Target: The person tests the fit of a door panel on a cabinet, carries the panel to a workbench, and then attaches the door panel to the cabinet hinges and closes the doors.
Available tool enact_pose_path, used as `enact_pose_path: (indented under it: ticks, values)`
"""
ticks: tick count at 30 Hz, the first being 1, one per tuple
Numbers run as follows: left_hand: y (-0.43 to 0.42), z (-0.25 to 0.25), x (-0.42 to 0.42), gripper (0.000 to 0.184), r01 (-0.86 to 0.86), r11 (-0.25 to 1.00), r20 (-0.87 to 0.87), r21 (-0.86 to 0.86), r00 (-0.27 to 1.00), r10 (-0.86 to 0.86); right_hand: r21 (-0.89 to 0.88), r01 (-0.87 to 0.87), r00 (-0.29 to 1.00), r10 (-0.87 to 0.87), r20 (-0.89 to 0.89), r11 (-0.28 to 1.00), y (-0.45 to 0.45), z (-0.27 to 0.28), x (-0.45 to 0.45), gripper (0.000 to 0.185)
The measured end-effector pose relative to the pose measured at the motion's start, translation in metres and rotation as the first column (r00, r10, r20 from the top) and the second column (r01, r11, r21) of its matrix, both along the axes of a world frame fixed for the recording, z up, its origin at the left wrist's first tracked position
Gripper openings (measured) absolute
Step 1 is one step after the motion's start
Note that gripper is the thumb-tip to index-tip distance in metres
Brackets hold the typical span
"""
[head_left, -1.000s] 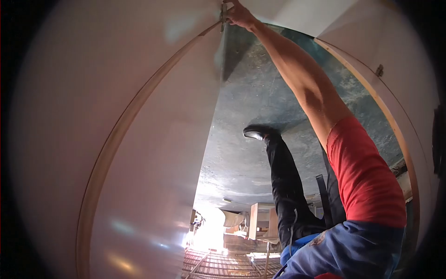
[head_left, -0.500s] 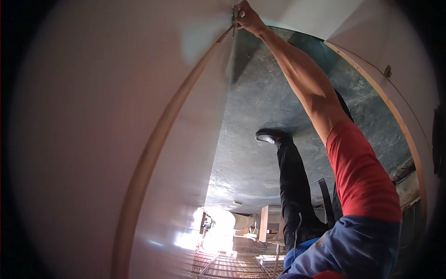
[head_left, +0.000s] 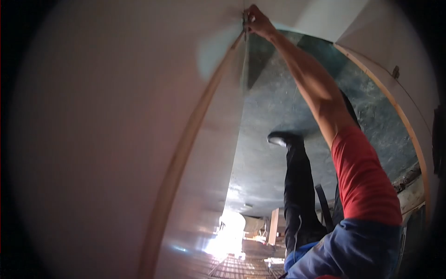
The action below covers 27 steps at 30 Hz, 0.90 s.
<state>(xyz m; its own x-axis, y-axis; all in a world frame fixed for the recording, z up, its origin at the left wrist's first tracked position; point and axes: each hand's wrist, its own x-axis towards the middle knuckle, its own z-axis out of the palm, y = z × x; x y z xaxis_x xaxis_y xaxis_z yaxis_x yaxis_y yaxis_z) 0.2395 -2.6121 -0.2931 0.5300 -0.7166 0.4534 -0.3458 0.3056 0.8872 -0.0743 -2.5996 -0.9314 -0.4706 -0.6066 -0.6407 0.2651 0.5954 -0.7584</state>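
My right hand [head_left: 259,22] reaches out at the top of the head view, arm almost straight. Its fingers are closed at a small metal fitting [head_left: 245,21] on the far end of a brown wooden edge [head_left: 193,125]. That edge runs along a large pale panel [head_left: 93,139] filling the left of the view. The fitting looks narrow and upright, and my fingers partly cover it; its exact kind cannot be made out. My left hand is out of view.
Grey, scuffed floor [head_left: 265,109] lies below my arm, with my dark shoe [head_left: 278,138] on it. At the right curves another pale panel [head_left: 409,60] with a wooden edge [head_left: 395,97] and a small fitting [head_left: 396,72]. Bright light and wooden pieces [head_left: 273,226] show at the bottom.
The view has shifted, so the panel, its wooden edge and my right hand appear farther right and slightly lower. My fingers stay at the metal fitting.
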Motion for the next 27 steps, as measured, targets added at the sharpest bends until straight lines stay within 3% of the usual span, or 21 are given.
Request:
enact_pose_path:
  ticks: [1, 3, 4, 6, 7, 8, 11, 12, 14, 16, 19, 21, 23, 25, 26, 27]
  values:
    - [0.001, 0.003, 0.001, 0.040, -0.001, 1.000, 0.022, 0.015, 1.000, 0.001, 0.011, -0.003, 1.000, 0.003, 0.027, 1.000, 0.011, -0.012, 0.016, 0.021]
    - [0.008, 0.003, 0.001, 0.041, -0.012, 1.000, 0.021, -0.007, 1.000, 0.012, -0.295, 0.079, 0.996, -0.086, -0.008, 0.952, 0.011, -0.065, 0.014, 0.044]
    - [0.010, 0.000, 0.002, 0.041, -0.016, 0.999, 0.001, -0.027, 1.000, 0.016, -0.323, 0.066, 0.997, -0.079, -0.028, 0.944, -0.004, -0.061, 0.000, 0.044]
    - [0.011, -0.002, 0.000, 0.042, -0.019, 1.000, 0.017, -0.016, 1.000, 0.019, -0.237, -0.007, 0.992, -0.022, -0.121, 0.972, 0.011, -0.057, 0.008, 0.037]
    - [0.014, -0.003, 0.001, 0.042, -0.022, 1.000, 0.031, -0.017, 0.999, 0.023, -0.342, 0.043, 0.999, -0.043, 0.007, 0.939, 0.013, -0.061, 0.009, 0.038]
    - [0.015, -0.005, -0.001, 0.043, -0.027, 0.999, 0.027, -0.034, 0.999, 0.028, -0.362, 0.034, 0.999, -0.038, -0.003, 0.932, 0.012, -0.067, 0.011, 0.038]
    - [0.015, -0.007, 0.000, 0.044, -0.024, 0.999, 0.028, -0.039, 0.999, 0.025, -0.298, -0.001, 0.995, 0.032, 0.098, 0.955, 0.028, -0.076, 0.030, 0.042]
    - [0.014, -0.008, 0.001, 0.045, -0.022, 0.999, 0.041, -0.027, 0.999, 0.023, -0.279, 0.004, 0.993, 0.029, 0.113, 0.960, 0.036, -0.073, 0.039, 0.042]
    - [0.019, -0.007, 0.007, 0.046, -0.020, 0.999, 0.024, -0.041, 0.999, 0.021, -0.275, 0.051, 0.998, -0.060, -0.022, 0.960, 0.032, -0.066, 0.030, 0.045]
    - [0.022, -0.005, 0.009, 0.046, -0.014, 0.999, 0.050, -0.035, 0.999, 0.015, -0.318, 0.108, 0.994, -0.107, 0.019, 0.942, 0.045, -0.081, 0.037, 0.054]
    - [0.028, 0.003, 0.015, 0.048, -0.011, 0.999, 0.047, -0.047, 0.999, 0.013, -0.308, 0.112, 0.993, -0.094, 0.072, 0.945, 0.050, -0.062, 0.019, 0.060]
    - [0.033, 0.011, 0.018, 0.049, -0.011, 0.998, 0.043, -0.056, 0.999, 0.014, -0.198, -0.088, 0.965, 0.035, -0.260, 0.976, 0.071, -0.046, 0.023, 0.060]
    - [0.043, 0.023, 0.024, 0.050, -0.020, 0.997, 0.020, -0.075, 1.000, 0.021, 0.015, -0.214, 0.933, 0.209, -0.293, 0.977, 0.107, -0.011, 0.025, 0.057]
    - [0.052, 0.039, 0.031, 0.051, -0.025, 0.995, 0.003, -0.092, 1.000, 0.025, 0.115, -0.363, 0.890, 0.380, -0.253, 0.925, 0.156, 0.023, 0.029, 0.052]
    - [0.058, 0.047, 0.035, 0.051, -0.029, 0.994, -0.003, -0.104, 1.000, 0.029, 0.036, -0.325, 0.855, 0.310, -0.415, 0.945, 0.186, 0.037, 0.042, 0.036]
    - [0.064, 0.056, 0.037, 0.052, -0.031, 0.992, -0.018, -0.121, 0.999, 0.029, 0.155, -0.389, 0.849, 0.418, -0.322, 0.908, 0.205, 0.088, 0.043, 0.028]
